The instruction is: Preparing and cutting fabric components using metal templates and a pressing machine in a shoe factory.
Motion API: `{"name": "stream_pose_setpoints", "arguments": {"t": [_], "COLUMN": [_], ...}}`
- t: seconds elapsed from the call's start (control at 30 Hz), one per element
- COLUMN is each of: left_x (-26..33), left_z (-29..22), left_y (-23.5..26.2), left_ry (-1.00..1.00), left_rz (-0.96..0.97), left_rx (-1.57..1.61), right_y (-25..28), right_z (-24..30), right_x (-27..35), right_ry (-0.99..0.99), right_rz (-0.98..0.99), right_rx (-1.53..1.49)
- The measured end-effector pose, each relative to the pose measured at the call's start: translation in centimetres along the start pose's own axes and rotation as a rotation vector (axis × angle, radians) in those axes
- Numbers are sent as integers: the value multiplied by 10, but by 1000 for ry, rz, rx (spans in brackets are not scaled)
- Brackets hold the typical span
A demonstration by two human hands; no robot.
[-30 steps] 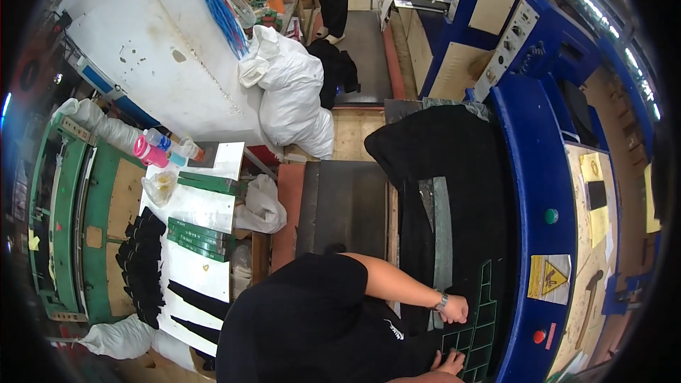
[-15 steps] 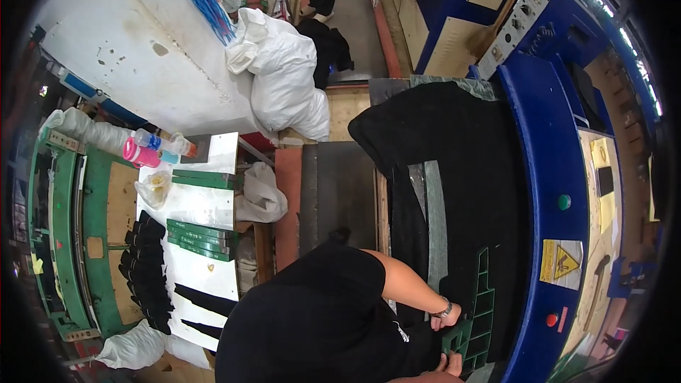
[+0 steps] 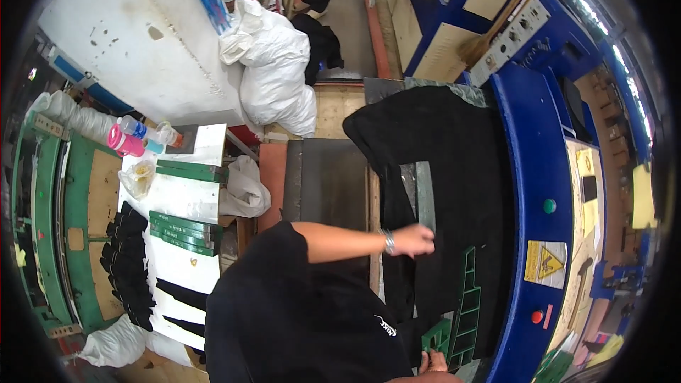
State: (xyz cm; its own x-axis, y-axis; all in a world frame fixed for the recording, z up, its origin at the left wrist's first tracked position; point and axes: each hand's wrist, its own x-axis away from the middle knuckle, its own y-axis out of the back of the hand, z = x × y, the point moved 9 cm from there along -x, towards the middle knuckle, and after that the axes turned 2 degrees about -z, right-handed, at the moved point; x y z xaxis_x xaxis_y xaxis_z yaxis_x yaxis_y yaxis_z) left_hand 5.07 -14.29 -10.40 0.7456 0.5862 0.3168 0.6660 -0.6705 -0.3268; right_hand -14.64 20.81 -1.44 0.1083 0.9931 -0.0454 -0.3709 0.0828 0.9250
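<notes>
My left hand (image 3: 414,240), with a metal-banded watch at the wrist, is over a grey-green strip (image 3: 425,202) beside the spread black fabric (image 3: 468,170). Its fingers are loosely bent, and no object shows in them. At the lower edge my right hand (image 3: 434,364) has its fingers closed on a small green cutting die (image 3: 437,337). Right beside that die, a long ladder-shaped green cutting die (image 3: 466,315) lies on the black fabric. The right palm is partly out of the picture.
A blue press (image 3: 528,170) with a green and a red button borders the fabric on the right. To the left, a white table (image 3: 184,202) carries green dies (image 3: 186,230), bottles and black cut pieces (image 3: 128,269). White sacks (image 3: 277,71) stand ahead; another person stands beyond.
My left hand has left the dies and moved up and to the left, over the grey-green strip. My right hand stays at the small die. The view has shifted slightly.
</notes>
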Motion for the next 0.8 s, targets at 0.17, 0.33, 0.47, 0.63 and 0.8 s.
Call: {"name": "stream_pose_setpoints", "arguments": {"t": [0.17,0.33,0.47,0.63,0.8], "left_x": [87,105,129,139,161], "left_z": [-127,-165,-198,-230,-239], "left_y": [106,84,9,21,109], "left_ry": [-207,-442,-604,-690,-482], "left_rz": [-124,-36,213,136,-368], "left_rx": [329,-224,-29,-118,-514], "right_y": [-49,0,13,-60,-107], "right_z": [-30,55,189,203,185], "right_x": [-31,-158,-269,-282,-248], "right_ry": [-38,-215,30,-113,-229], "right_rz": [323,-25,-187,303,616], "right_rx": [227,-258,-859,-1075,-1218]}}
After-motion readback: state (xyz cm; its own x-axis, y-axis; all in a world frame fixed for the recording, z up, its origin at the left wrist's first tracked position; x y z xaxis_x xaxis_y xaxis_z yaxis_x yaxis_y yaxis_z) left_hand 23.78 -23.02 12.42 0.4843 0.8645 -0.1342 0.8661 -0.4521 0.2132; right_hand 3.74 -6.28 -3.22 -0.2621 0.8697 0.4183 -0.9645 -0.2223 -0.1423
